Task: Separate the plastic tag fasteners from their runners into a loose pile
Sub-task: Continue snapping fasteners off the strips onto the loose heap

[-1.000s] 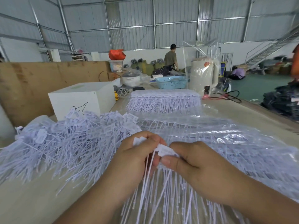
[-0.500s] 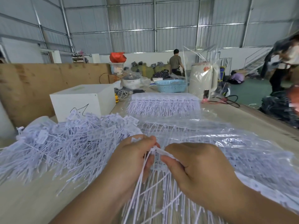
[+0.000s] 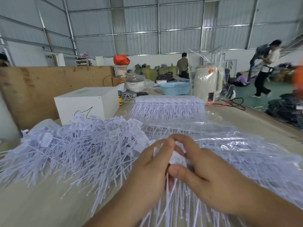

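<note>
A loose pile of white plastic tag fasteners [image 3: 78, 148] spreads over the left of the table. My left hand [image 3: 147, 171] and my right hand [image 3: 206, 176] meet at the table's middle, both gripping a bunch of fasteners [image 3: 176, 159] by its flat heads, fingertips touching above it. The bunch's thin tails [image 3: 173, 203] hang down between my wrists. More fasteners lie under a clear plastic bag [image 3: 229, 145] to the right. A neat block of fasteners on runners [image 3: 168, 107] lies farther back.
A white box [image 3: 85, 104] stands behind the pile, with a brown board [image 3: 49, 86] at the left. A blue basket [image 3: 175, 88], a pot and a wrapped white appliance [image 3: 207, 84] sit at the far end. A person [image 3: 265, 69] walks at the right.
My hands have risen and closed together over the bunch's heads, fingertips now touching. The view has tilted up slightly. The person at the right has walked further left.
</note>
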`<state>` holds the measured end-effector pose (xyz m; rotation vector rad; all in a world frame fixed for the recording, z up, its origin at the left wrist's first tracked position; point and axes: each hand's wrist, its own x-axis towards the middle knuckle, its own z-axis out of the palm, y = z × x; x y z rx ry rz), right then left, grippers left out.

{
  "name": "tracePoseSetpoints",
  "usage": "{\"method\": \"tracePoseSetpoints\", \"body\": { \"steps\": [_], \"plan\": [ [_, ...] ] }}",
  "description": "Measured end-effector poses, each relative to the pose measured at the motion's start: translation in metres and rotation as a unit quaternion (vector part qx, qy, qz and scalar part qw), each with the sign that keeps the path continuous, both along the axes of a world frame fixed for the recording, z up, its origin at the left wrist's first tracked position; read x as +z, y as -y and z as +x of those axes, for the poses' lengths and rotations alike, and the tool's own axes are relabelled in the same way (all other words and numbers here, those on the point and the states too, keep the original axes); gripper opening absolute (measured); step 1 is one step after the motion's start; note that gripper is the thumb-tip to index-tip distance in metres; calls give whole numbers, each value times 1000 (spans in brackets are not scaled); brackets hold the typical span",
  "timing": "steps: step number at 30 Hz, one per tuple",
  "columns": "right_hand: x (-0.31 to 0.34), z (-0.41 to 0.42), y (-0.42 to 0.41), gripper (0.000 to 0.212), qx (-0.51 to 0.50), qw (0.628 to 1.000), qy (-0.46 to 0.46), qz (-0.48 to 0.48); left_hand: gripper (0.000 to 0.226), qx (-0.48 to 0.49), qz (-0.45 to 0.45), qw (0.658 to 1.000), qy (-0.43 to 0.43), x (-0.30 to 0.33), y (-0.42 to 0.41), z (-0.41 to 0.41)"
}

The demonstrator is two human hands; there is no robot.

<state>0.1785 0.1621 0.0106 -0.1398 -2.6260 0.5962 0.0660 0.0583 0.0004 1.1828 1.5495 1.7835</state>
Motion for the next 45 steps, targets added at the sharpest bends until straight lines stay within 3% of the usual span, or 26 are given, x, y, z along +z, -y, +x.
{"method": "tracePoseSetpoints", "body": {
  "steps": [5,11,13,16,19,24,27,29,31,33,35,38,40,42,45],
  "plan": [
    [-2,-6,2,51,29,999,22,-22,52,-26,-33,999,-29,-6,6,-12],
    [-4,-6,0,73,-2,999,33,-9,24,-40,-8,998,-43,-6,-1,-18],
    [-2,-4,-1,64,-12,998,57,-2,17,-17,1,1000,-16,-3,-2,-23],
    [1,0,-2,33,-46,994,100,25,17,4,-12,1000,1,-3,0,-30],
    [1,-1,-3,27,-60,993,104,6,13,12,-25,1000,5,-2,1,-24],
    [5,-3,5,29,-101,994,38,27,22,4,-15,979,203,1,1,-18],
    [8,-3,13,24,-122,982,13,147,15,-11,-20,965,263,4,0,-16],
    [12,-3,16,24,-135,963,-7,234,21,30,-12,952,303,5,2,-26],
    [13,2,17,24,-133,964,-86,213,23,77,20,931,356,9,8,-46],
    [16,4,19,26,-135,967,-77,202,21,80,48,923,373,14,13,-58],
    [14,2,14,35,-112,981,-25,157,23,55,37,943,327,14,12,-53],
    [3,2,5,53,-92,989,24,117,30,31,-32,993,108,3,6,-28],
    [3,1,5,63,-72,990,48,109,38,17,-41,999,7,-6,3,-20],
    [1,0,5,66,-44,994,68,79,44,-16,-33,999,-31,-11,2,-18],
    [1,-1,9,72,-27,996,70,44,35,-55,-30,996,-63,-12,3,-19]
  ]
}}
